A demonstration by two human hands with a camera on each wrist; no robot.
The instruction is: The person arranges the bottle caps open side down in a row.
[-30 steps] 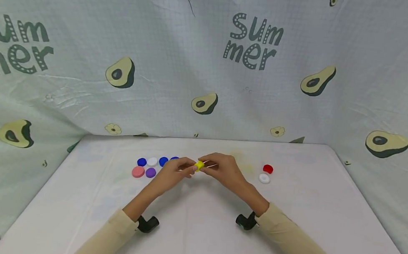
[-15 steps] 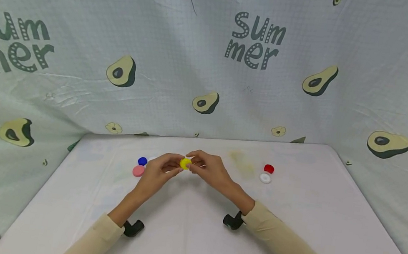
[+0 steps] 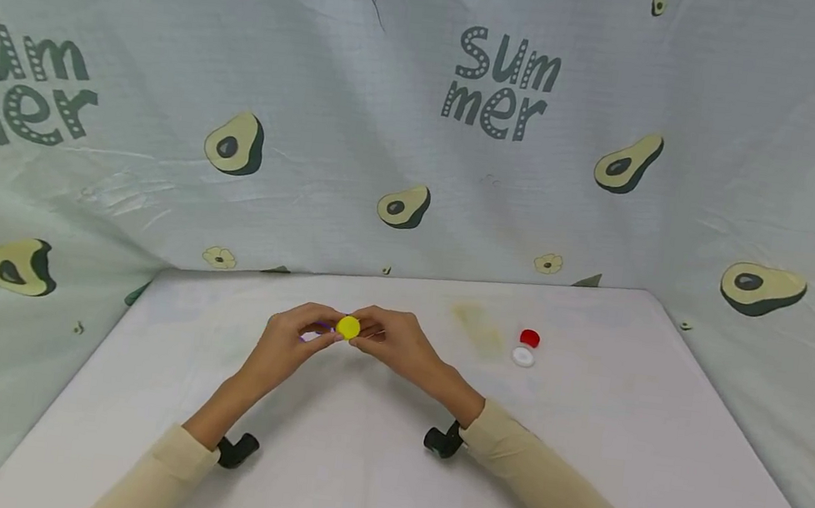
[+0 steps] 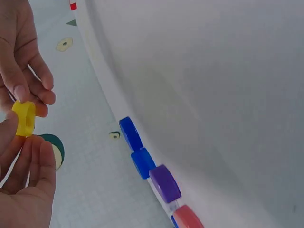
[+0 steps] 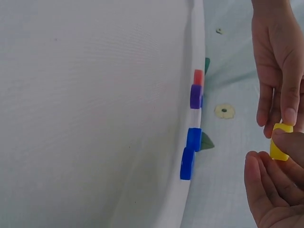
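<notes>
A yellow bottle cap [image 3: 348,328] is held up between both hands above the table, its round face towards the head camera. My left hand [image 3: 288,339] pinches the cap's left side with thumb and fingers. From the other side my right hand [image 3: 397,342] grips it with its fingertips. In the left wrist view the yellow cap [image 4: 24,118] sits edge-on between the fingertips of the two hands. Behind my left hand, a purple cap [image 5: 195,96], blue caps [image 5: 188,163] and a pink cap [image 4: 188,217] lie on the table, mostly hidden in the head view.
On the right part of the white-covered table [image 3: 586,408] lie a red cap [image 3: 530,337] and a white cap [image 3: 523,357], close together. A printed cloth [image 3: 328,153] with avocados hangs behind the table and at its sides.
Both hands have moved left with the yellow cap, and it has turned from edge-on to face the head camera. My left hand now covers the coloured caps behind it.
</notes>
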